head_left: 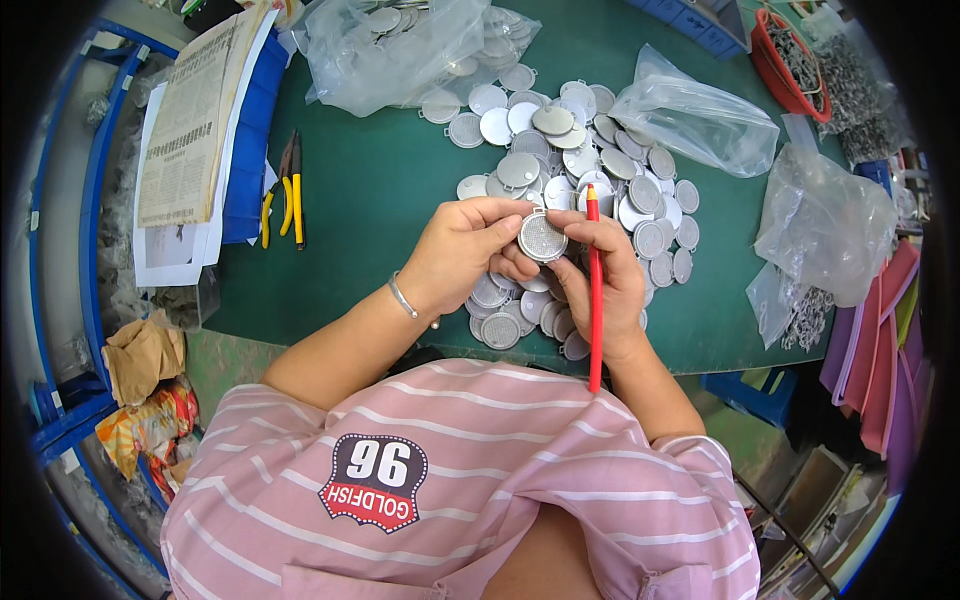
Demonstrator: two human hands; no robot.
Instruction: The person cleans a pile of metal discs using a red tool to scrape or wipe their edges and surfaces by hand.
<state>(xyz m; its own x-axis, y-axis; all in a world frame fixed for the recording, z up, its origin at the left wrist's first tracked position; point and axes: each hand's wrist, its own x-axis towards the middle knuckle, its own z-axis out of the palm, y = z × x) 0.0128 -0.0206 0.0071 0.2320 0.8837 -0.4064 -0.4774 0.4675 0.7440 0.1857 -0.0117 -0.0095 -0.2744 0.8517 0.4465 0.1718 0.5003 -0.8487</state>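
A round silver metal disc (543,238) with a textured face and a small loop at its rim is held up between my two hands. My left hand (455,248) pinches its left edge between thumb and fingers. On the other side, my right hand (612,283) steadies the disc's lower right edge with its fingertips. A long red pencil (596,320) with a yellowish tip pointing away from me is also gripped in that right hand. Beneath and beyond both hands spreads a loose pile of similar discs (520,170), some plain side up, some textured side up.
The discs lie on a green table (345,190). Yellow-handled pliers (290,200) rest at the left, near a blue bin (250,150) with papers (185,140). Clear plastic bags (700,115) lie behind and right. A red basket (765,60) of metal parts stands far right.
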